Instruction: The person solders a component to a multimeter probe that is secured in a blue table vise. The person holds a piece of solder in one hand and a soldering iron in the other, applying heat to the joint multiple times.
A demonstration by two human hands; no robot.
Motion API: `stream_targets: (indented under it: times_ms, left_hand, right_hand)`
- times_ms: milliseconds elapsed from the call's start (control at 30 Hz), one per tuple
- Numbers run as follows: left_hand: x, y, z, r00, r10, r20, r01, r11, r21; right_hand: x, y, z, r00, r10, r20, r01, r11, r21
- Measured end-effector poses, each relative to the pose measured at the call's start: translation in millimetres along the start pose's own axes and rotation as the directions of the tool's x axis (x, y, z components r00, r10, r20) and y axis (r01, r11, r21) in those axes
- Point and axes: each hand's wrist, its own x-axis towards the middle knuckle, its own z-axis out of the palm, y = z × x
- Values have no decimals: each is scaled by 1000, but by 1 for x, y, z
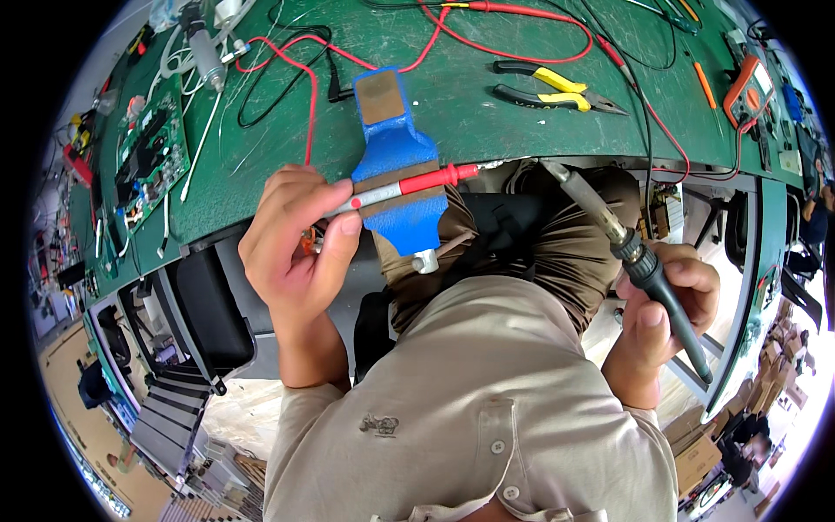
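Observation:
My left hand [300,235] pinches the grey end of a red and grey test probe [426,180] between thumb and fingertips. The probe lies across the brown-lined jaws of a blue bench vise [396,148] at the table's near edge. Whether the jaws grip it, I cannot tell. Out past the vise, its bare metal end points right. My right hand [668,300] is closed round the dark handle of a soldering iron [639,257]. The iron slants up and left, its tip near the table edge and apart from the probe.
Yellow and black pliers [557,87] lie on the green tabletop [487,130]. Red and black test leads trail across the back. A green circuit board [156,152] and a syringe-like tool [203,50] are at left. An orange multimeter [750,91] and an orange-handled tool [704,85] are at right.

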Motion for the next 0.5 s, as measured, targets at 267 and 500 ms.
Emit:
stream_targets:
  times_ms: [267,500]
  left_hand:
    - [-2,-9,1,998,60,-13,-60,998,11]
    - [-5,-12,-2,995,89,46,-90,995,37]
  right_hand:
    - [-9,2,0,980,-100,174,119,988,-101]
    - [-3,8,5,957,-151,248,177,980,-89]
